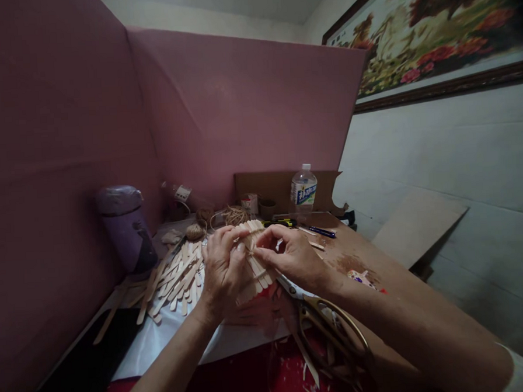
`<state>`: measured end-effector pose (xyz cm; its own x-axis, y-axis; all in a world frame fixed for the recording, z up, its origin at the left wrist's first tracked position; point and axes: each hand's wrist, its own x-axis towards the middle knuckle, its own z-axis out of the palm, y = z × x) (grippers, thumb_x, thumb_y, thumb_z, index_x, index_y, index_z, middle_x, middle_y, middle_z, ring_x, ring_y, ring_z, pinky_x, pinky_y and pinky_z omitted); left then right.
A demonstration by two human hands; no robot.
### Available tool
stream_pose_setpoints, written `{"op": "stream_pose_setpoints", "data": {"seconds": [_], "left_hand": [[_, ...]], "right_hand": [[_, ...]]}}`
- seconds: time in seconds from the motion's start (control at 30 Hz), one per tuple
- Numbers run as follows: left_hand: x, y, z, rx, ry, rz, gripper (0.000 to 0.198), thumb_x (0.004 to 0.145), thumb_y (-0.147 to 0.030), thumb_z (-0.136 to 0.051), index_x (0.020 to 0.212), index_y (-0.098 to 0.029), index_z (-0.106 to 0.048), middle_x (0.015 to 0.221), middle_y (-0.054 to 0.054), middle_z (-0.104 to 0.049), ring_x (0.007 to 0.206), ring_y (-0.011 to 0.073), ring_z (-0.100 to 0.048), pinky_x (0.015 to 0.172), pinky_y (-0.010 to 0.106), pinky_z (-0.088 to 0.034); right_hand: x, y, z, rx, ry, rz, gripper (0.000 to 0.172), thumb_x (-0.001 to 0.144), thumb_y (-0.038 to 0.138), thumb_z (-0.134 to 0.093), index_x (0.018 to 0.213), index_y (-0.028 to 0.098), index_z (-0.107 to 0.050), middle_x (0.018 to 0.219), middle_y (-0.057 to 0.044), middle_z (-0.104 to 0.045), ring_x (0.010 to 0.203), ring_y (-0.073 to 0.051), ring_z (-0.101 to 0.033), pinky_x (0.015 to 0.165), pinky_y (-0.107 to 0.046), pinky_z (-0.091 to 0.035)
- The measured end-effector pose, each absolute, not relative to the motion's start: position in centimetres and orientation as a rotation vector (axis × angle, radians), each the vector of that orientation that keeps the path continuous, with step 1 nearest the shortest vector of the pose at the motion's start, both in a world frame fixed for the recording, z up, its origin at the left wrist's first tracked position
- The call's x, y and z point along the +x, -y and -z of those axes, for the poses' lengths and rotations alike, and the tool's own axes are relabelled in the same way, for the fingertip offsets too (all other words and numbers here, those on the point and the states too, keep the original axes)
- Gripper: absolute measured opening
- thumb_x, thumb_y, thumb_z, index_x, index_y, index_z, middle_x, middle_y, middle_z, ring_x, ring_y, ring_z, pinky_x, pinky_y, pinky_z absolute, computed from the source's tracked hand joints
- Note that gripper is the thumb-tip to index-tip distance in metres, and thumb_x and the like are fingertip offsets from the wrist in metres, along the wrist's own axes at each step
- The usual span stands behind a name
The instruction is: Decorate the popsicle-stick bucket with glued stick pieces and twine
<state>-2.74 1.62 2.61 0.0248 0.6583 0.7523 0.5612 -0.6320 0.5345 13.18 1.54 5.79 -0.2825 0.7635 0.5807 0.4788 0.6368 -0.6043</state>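
A small panel of craft sticks [257, 266] laid side by side is in front of me, with thin cord-like bands across it near its top and bottom. My left hand [224, 262] grips its left side, thumb on the face. My right hand [293, 256] is closed, thumb and forefinger pinched at the panel's middle on what looks like a thin piece of twine [250, 251]. Large scissors [327, 327] with gold-coloured handles lie under my right forearm. A pile of loose craft sticks [178, 282] spreads left of my left hand.
A purple tumbler [127, 229] stands at the left. Behind the panel are twine balls [236, 214], a clear bottle [304, 191] and a cardboard strip [270, 187]. A blue pen [322, 232] lies right on the brown board [361, 255]. Pink partitions [248, 109] enclose the back and left.
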Motion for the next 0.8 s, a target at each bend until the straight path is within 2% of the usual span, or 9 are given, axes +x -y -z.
{"op": "stream_pose_setpoints", "data": {"seconds": [0.2, 0.7, 0.8], "left_hand": [[-2.61, -1.45, -2.75, 2.203, -1.331, -1.696, 0.026, 0.088, -0.028, -0.037, 0.105, -0.026, -0.057, 0.114, 0.004, -0.054, 0.11, 0.0228, -0.045, 0.095, 0.041, -0.032], [-2.47, -1.31, -2.68, 2.216, -1.331, -1.692, 0.025, 0.088, -0.026, -0.039, 0.105, -0.026, -0.057, 0.113, 0.004, -0.054, 0.109, 0.0229, -0.045, 0.095, 0.041, -0.031], [-2.46, -1.28, -2.79, 2.236, -1.319, -1.692, 0.024, 0.088, -0.025, -0.039, 0.105, -0.025, -0.057, 0.112, 0.004, -0.054, 0.108, 0.0223, -0.046, 0.093, 0.041, -0.032]], "right_hand": [[12.99, -1.52, -6.4, -0.989, 1.836, -0.696, 0.004, 0.074, 0.02, -0.062, 0.073, 0.016, -0.061, 0.068, 0.001, -0.058, 0.062, -0.011, -0.049, 0.057, -0.024, -0.04], [13.65, -1.53, -6.22, -0.911, 1.646, -0.963, 0.009, 0.073, 0.024, -0.061, 0.076, 0.016, -0.06, 0.066, 0.003, -0.053, 0.056, -0.009, -0.046, 0.052, -0.023, -0.038], [13.9, -1.39, -6.14, -0.874, 1.691, -0.913, 0.007, 0.072, 0.022, -0.062, 0.075, 0.016, -0.06, 0.067, 0.002, -0.055, 0.06, -0.01, -0.048, 0.057, -0.025, -0.04]]}}
